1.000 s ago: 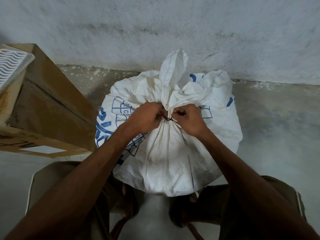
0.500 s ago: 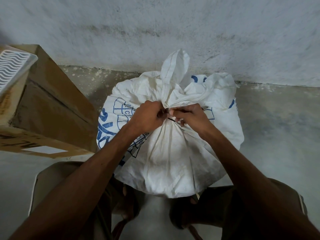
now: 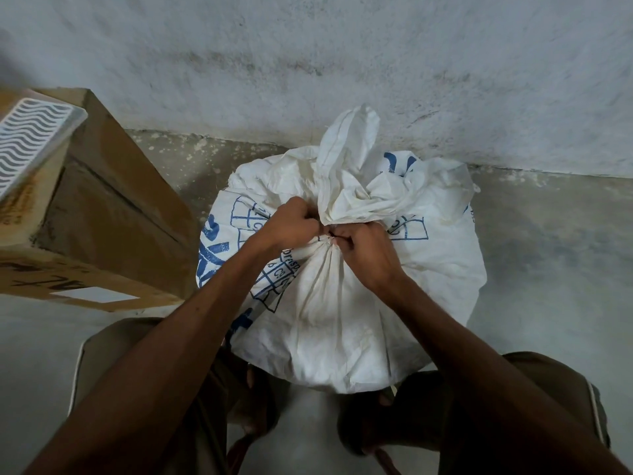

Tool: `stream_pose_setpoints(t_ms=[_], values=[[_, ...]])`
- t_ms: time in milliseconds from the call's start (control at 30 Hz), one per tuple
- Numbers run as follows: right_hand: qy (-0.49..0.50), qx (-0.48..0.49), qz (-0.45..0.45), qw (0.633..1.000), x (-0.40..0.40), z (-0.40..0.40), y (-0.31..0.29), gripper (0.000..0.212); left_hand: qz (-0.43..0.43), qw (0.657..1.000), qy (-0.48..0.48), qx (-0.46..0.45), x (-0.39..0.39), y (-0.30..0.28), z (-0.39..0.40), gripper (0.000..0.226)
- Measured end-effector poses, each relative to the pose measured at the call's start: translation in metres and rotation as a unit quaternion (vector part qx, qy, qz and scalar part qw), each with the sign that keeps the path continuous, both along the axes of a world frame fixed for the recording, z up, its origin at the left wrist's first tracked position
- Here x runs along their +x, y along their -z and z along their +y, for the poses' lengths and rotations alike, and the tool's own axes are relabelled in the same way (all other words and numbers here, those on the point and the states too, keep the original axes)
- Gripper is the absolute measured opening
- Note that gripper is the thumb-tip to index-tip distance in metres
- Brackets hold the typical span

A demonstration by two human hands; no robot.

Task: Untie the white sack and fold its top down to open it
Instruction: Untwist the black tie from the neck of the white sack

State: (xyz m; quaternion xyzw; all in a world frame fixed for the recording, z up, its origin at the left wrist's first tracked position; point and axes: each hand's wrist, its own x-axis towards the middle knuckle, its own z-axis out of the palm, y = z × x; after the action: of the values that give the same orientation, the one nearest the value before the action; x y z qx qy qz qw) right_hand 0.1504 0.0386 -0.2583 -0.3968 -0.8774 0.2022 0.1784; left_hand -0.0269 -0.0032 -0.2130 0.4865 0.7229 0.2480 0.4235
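Observation:
A full white sack (image 3: 342,310) with blue print stands on the floor against the wall, between my knees. Its gathered neck is bunched at the middle, and the loose top (image 3: 349,156) sticks up above it. A thin dark tie (image 3: 331,237) circles the neck. My left hand (image 3: 291,224) grips the neck from the left with curled fingers. My right hand (image 3: 363,248) pinches the tie from the right. The knot itself is mostly hidden between my fingers.
A brown cardboard box (image 3: 102,214) stands close on the left, with a white wavy-patterned tray (image 3: 27,138) on top. A stained grey wall (image 3: 342,63) runs right behind the sack. Bare concrete floor (image 3: 555,255) lies to the right.
My right hand pulled slightly away to the right half a second ago and has come back in against the knot. The left hand stays on the neck. The sack remains tied.

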Motion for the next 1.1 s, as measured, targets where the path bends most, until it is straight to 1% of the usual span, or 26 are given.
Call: stream_pose_setpoints(t_ms=[67, 133, 200, 267, 367, 533, 600, 700, 800, 900, 967, 1100], values=[[-0.003, -0.021, 0.023, 1.0, 0.001, 0.004, -0.003, 0.012, -0.004, 0.999, 0.038, 0.0, -0.001, -0.004, -0.001, 0.006], [-0.01, -0.026, 0.035, 0.999, 0.001, 0.007, -0.005, 0.007, -0.001, 0.998, 0.068, 0.002, -0.003, -0.006, -0.003, 0.021], [-0.015, -0.028, 0.045, 0.998, 0.001, 0.007, -0.005, 0.01, 0.018, 0.997, 0.074, 0.009, -0.004, -0.004, -0.004, 0.028], [-0.014, -0.04, 0.057, 0.997, 0.001, 0.007, -0.003, 0.014, 0.06, 0.995, 0.066, 0.041, -0.001, -0.002, -0.005, 0.025], [-0.001, -0.054, 0.071, 0.996, 0.002, 0.007, -0.001, 0.01, 0.147, 0.981, 0.061, 0.109, 0.008, 0.005, -0.005, 0.014], [-0.002, -0.048, 0.082, 0.995, 0.002, 0.004, -0.003, 0.012, 0.203, 0.97, 0.053, 0.124, 0.017, 0.015, -0.007, 0.008], [0.005, -0.049, 0.076, 0.996, 0.001, 0.004, -0.004, 0.013, 0.21, 0.967, 0.056, 0.135, 0.016, 0.016, -0.008, 0.009], [0.019, -0.067, 0.076, 0.995, 0.001, 0.005, -0.004, 0.013, 0.188, 0.969, 0.065, 0.146, 0.015, 0.016, -0.007, 0.007], [0.037, -0.085, 0.084, 0.992, 0.003, 0.007, -0.004, 0.018, 0.177, 0.969, 0.063, 0.159, 0.016, 0.015, -0.006, 0.014], [0.055, -0.11, 0.095, 0.988, 0.005, 0.006, -0.006, 0.022, 0.191, 0.967, 0.06, 0.161, 0.021, 0.019, -0.007, 0.012], [0.06, -0.119, 0.106, 0.985, 0.005, 0.004, -0.005, 0.019, 0.199, 0.967, 0.057, 0.149, 0.022, 0.02, -0.006, 0.008], [0.077, -0.126, 0.131, 0.98, 0.008, 0.005, -0.002, 0.013, 0.189, 0.971, 0.028, 0.143, 0.025, 0.016, -0.004, 0.006]])
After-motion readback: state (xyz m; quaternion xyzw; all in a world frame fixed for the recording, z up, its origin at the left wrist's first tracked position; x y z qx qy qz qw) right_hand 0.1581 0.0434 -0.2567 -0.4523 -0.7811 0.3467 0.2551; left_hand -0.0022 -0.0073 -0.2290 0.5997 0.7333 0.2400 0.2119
